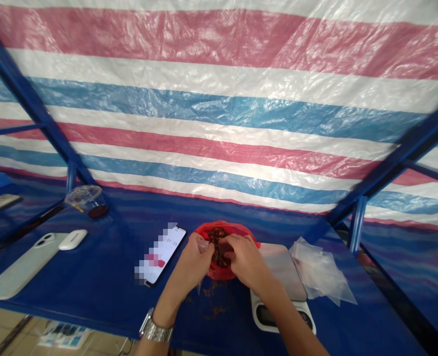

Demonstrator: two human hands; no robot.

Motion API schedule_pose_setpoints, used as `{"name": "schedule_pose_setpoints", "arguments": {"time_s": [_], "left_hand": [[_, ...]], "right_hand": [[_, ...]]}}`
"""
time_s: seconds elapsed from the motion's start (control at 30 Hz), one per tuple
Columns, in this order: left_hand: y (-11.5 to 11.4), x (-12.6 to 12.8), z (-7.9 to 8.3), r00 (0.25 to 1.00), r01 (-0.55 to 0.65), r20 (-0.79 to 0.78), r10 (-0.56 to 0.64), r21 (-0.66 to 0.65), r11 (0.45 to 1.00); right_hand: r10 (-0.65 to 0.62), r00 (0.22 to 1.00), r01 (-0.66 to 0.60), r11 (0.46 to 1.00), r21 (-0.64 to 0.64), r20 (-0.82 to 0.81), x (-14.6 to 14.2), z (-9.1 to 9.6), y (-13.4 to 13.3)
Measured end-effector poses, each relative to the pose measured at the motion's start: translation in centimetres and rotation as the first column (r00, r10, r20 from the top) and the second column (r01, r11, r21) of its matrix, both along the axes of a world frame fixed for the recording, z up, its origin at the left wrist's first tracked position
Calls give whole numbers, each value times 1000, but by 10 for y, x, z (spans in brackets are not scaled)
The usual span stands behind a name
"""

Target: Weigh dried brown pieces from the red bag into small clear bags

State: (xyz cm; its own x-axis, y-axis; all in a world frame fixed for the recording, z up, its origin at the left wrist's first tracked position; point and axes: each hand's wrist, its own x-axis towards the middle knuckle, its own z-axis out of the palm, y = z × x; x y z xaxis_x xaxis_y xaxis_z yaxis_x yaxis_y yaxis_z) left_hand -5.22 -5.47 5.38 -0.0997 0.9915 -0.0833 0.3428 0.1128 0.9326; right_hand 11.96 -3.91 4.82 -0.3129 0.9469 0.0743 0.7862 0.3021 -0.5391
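Note:
A red plastic bag [241,230] full of dark reddish-brown bits stands open on the blue table [104,287]. My left hand [192,264] is closed at the bag's left side and pinches a small clear plastic bag [203,243]. A metal watch [155,330] is on that wrist. My right hand [245,259] reaches into the red bag with its fingers curled around some of the dark bits. A few crumbs [213,311] lie on the table below the hands.
A white digital scale [284,277] sits right of the red bag, with a pile of clear bags [321,269] beyond it. A phone showing a timer [161,254] lies to the left. Farther left are another phone [22,269], a white earbud case [72,239] and a plastic cup [87,200]. Blue frame posts stand at both sides.

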Motion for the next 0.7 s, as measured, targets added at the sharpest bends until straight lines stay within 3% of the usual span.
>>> {"name": "schedule_pose_setpoints", "arguments": {"time_s": [0.17, 0.3, 0.43, 0.57, 0.7], "left_hand": [[0, -3, 7, 982, -6, 188, 19, -70, 998], [2, -4, 7, 983, -82, 166, 82, -8, 997], [4, -1, 8, 996, -93, 3, 93, 147, 985], [2, 7, 7, 999, 11, -35, -6, 137, 990], [3, 16, -2, 993, 106, -74, -94, 185, 977]], "right_hand": [[-59, 956, 34, 995, -91, -287, -5, -6, -1], [-106, 886, 58, 991, -120, -452, -2, -12, 3], [-83, 848, 62, 996, -56, -524, 12, -6, 9], [-28, 828, 54, 998, 30, -560, 21, 13, 5], [103, 866, -17, 984, 178, -489, 17, 28, -4]]}}
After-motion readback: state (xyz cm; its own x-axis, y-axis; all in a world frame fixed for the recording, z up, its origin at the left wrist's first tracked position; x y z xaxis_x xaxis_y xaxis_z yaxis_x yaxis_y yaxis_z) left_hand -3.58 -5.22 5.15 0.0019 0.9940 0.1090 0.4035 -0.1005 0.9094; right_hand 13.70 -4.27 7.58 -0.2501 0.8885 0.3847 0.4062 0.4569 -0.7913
